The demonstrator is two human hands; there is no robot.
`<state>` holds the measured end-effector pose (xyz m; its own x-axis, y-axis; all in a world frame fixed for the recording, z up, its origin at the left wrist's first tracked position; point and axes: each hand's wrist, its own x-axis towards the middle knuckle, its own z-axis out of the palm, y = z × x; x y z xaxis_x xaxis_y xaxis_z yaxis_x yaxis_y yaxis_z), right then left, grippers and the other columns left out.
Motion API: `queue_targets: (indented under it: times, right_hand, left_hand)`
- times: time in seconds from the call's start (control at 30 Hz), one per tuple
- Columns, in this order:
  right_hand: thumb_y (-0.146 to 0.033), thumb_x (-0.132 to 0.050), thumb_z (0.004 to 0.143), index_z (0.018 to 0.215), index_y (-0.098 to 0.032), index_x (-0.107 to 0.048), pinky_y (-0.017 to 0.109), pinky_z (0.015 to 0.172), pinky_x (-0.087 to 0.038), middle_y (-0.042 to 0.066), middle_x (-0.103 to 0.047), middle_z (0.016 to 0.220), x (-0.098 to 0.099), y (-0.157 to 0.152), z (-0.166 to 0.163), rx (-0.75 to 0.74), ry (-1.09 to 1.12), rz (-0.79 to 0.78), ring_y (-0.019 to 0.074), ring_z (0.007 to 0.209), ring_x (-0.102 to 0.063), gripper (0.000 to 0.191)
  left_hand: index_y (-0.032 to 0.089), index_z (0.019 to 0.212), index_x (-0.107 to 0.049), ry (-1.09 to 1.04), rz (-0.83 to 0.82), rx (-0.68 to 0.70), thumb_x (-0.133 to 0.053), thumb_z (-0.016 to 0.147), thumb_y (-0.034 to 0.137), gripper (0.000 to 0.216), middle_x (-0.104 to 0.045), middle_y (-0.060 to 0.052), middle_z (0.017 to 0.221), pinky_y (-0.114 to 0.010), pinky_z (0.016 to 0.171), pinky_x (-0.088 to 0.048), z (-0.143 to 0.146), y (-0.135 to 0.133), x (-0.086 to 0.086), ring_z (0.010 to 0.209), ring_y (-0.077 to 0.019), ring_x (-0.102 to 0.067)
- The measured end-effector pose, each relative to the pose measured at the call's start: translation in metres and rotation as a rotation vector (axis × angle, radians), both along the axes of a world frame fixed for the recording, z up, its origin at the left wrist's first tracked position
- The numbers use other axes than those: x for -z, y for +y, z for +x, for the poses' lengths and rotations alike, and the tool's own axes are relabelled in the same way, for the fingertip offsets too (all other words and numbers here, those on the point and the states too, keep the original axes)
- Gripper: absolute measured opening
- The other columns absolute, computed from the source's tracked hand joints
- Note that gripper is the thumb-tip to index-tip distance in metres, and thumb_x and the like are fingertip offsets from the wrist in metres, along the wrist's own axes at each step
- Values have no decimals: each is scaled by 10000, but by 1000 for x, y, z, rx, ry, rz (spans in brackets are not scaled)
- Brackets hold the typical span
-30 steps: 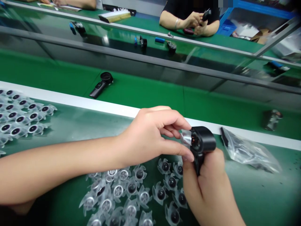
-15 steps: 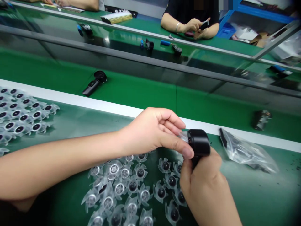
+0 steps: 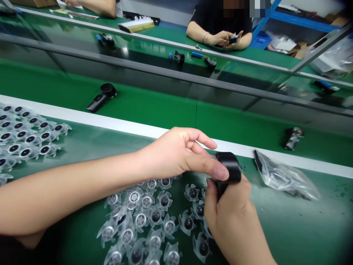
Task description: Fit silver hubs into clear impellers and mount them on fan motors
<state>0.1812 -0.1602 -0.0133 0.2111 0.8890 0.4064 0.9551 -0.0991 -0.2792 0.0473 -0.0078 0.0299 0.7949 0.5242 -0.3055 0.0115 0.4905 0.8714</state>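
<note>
We look down on a long green conveyor belt [image 3: 143,106] running beside a green work surface [image 3: 286,221], with a white edge strip [image 3: 116,121] between them. Beyond the belt runs a grey metal rail [image 3: 154,70], and past it a co-worker in a black top [image 3: 217,22] sits at another green bench, both hands around a small black part [image 3: 233,39]. A blue plastic crate [image 3: 260,40] stands to that side, and a stack of paper booklets [image 3: 136,25] lies farther left.

On the belt lie a black handled unit with a round head [image 3: 100,98] and, well to its right, a dark cylindrical part [image 3: 293,138]. On our work surface, a clear plastic bag holding black parts [image 3: 284,176] sits just right of our hands. Many clear plastic fan impellers with dark round hubs [image 3: 156,217] lie in loose groups below and to the left.

Our right hand [image 3: 231,217] is closed around the handle of a black plastic device with a curved head [image 3: 228,171], holding it above the impellers. Our left hand [image 3: 176,154] stays narrowly open, its thumb against the device's head and its fingers curled clear.
</note>
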Motion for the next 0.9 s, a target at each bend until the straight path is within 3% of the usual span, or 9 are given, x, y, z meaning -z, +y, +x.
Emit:
queue_targets:
  times: [0.07, 0.13, 0.23, 0.33, 0.43, 0.53, 0.6, 0.77, 0.9]
  right_hand:
    - [-339, -464, 981, 1269, -161, -454, 330, 437, -458, 144, -704, 865, -5, 3, 8, -5, 61, -41, 260, 547, -666, 338]
    - [-413, -487, 983, 1236, -201, -497, 326, 523, -500, 148, -714, 1001, -14, 10, 23, -12, 149, -97, 262, 703, -708, 330]
    - [-573, -487, 966, 1218, -202, -529, 339, 620, -520, 142, -715, 1038, -27, 36, 51, 121, 155, -244, 285, 839, -707, 450]
    - [-509, -397, 1015, 1269, -117, -528, 375, 623, -498, 157, -711, 895, -30, 82, 71, 254, 46, -416, 309, 767, -690, 484]
    - [-390, -442, 1036, 1264, -68, -557, 425, 781, -536, 178, -705, 1010, -18, 135, 75, 311, -45, -454, 295, 903, -692, 411]
    - [-423, -586, 1001, 1262, -145, -602, 462, 936, -540, 112, -656, 1217, -6, 174, 70, 360, -103, -474, 241, 1080, -652, 381]
    - [-459, -630, 973, 1224, -172, -628, 470, 950, -538, 83, -649, 1229, -7, 184, 71, 353, -113, -496, 229, 1095, -641, 381]
    - [-445, -477, 1000, 994, -148, -708, 376, 716, -517, 131, -714, 912, -37, 140, 98, 134, -51, -483, 232, 791, -662, 376]
    - [-391, -514, 957, 919, -212, -702, 323, 658, -507, 70, -707, 883, -41, 69, 110, -191, 10, -428, 207, 756, -657, 263]
  left_hand:
    - [173, 1133, -642, 8, -27, 49, -948, 624, 349, 620, -747, -4, 809, -247, 704, -540, -1, 5, 0, 714, -119, -709]
    - [180, 1285, -565, 84, 83, 88, -886, 694, 469, 731, -755, -56, 980, -263, 718, -538, -4, 14, -2, 775, -140, -717]
    - [214, 1339, -571, 381, 575, 207, -846, 694, 535, 772, -680, -90, 1250, -262, 728, -508, -11, 31, -8, 875, -169, -704]
    - [216, 1204, -687, 637, 919, 453, -848, 670, 500, 626, -701, -50, 1156, -240, 700, -456, -18, 43, -10, 919, -186, -678]
    - [214, 1142, -715, 688, 958, 576, -846, 669, 462, 550, -716, -19, 1034, -233, 632, -413, -17, 44, -1, 843, -168, -658]
    - [205, 1110, -726, 637, 1009, 547, -836, 692, 462, 502, -715, -12, 988, -235, 614, -391, -13, 40, 10, 780, -152, -631]
    - [206, 1112, -732, 598, 1044, 524, -801, 749, 467, 453, -713, -18, 982, -236, 638, -394, -12, 39, 14, 798, -154, -624]
    - [230, 1227, -705, 465, 1100, 638, -833, 729, 449, 559, -704, -33, 1108, -231, 680, -413, -15, 47, 13, 824, -152, -619]
    - [237, 1073, -768, 370, 1182, 651, -832, 741, 340, 353, -705, -26, 1061, -234, 707, -421, -14, 50, 17, 887, -163, -626]
